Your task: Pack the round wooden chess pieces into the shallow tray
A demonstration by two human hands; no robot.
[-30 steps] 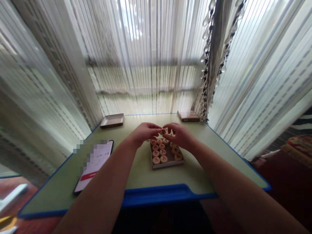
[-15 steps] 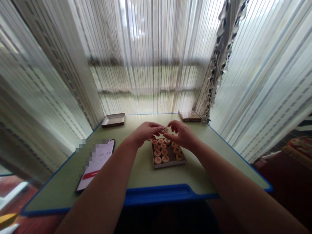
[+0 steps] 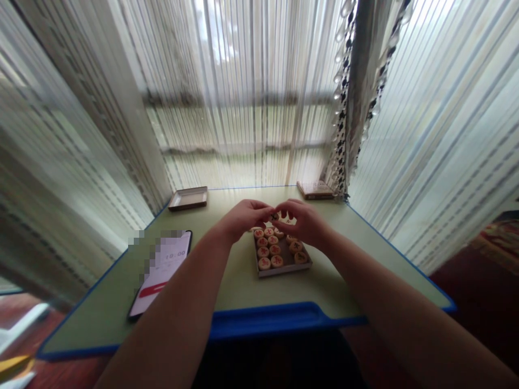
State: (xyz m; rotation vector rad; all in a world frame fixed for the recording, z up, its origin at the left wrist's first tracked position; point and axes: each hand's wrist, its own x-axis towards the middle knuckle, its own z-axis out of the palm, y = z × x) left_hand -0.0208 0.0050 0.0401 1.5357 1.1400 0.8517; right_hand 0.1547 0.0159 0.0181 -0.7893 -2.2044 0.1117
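A shallow grey box (image 3: 284,268) lies on the green table (image 3: 243,281), filled with several round wooden game pieces (image 3: 270,251) marked in red or dark characters. My left hand (image 3: 243,218) and my right hand (image 3: 305,220) meet just above the box's far end. Both have curled fingers pinching one small round piece (image 3: 274,216) between their fingertips. More pieces lie half hidden under my hands.
A phone (image 3: 162,270) with a lit screen lies at the left of the table. An empty box lid (image 3: 188,198) rests at the far left, a brown box (image 3: 316,189) at the far right. Sheer striped curtains surround the table. The near edge is a blue rim (image 3: 263,319).
My hands stayed together over the box's far end, fingers shifting slightly around the small piece. The camera view swayed a little.
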